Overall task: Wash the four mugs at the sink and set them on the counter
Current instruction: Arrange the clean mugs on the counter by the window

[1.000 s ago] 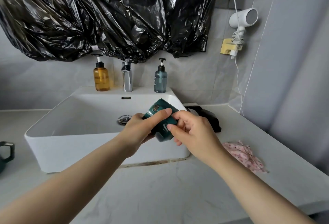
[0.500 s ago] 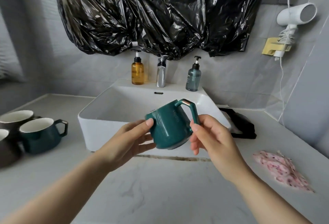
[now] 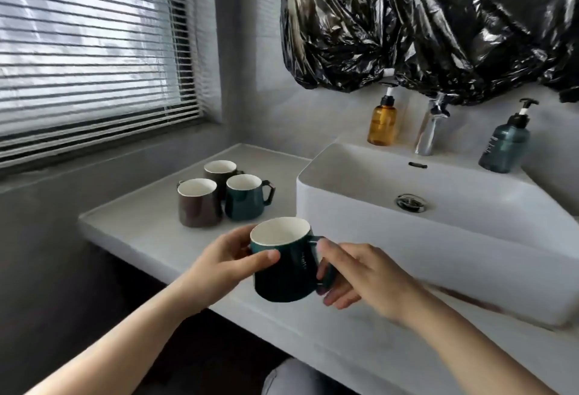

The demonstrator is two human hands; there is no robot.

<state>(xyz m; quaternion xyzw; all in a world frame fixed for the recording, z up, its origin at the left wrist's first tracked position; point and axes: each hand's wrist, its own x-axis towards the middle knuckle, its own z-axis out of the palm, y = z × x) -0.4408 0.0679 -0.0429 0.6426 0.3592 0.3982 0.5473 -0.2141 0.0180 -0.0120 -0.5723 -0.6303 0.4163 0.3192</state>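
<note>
A dark teal mug (image 3: 286, 264) is held upright, mouth up, its white inside showing, over the worktop (image 3: 141, 228) near the front edge, just left of the sink (image 3: 454, 238); whether its base touches the surface cannot be told. The left hand (image 3: 225, 264) grips the mug's left side, thumb laid across the near wall just under the rim and the fingers curled round the far side. The right hand (image 3: 360, 278) holds the handle side: the thumb sits at the top of the handle and the fingers curl under and round it, though this hand is blurred and the exact grip is unclear. Further back on the worktop, towards the window end and well apart from the held mug, three more mugs stand upright in a tight cluster: a brown mug (image 3: 197, 206) nearest the front, a teal mug with its handle to the right (image 3: 244, 198) just beside it, and a dark mug (image 3: 219, 170) behind the two. On the sink's back ledge stand an amber pump bottle (image 3: 382, 123), a chrome tap (image 3: 430, 131) and a blue-grey pump bottle (image 3: 504, 147). Black plastic bags (image 3: 438, 18) hang on the wall above the sink, and a slatted blind (image 3: 87, 49) covers the window at the left.
</note>
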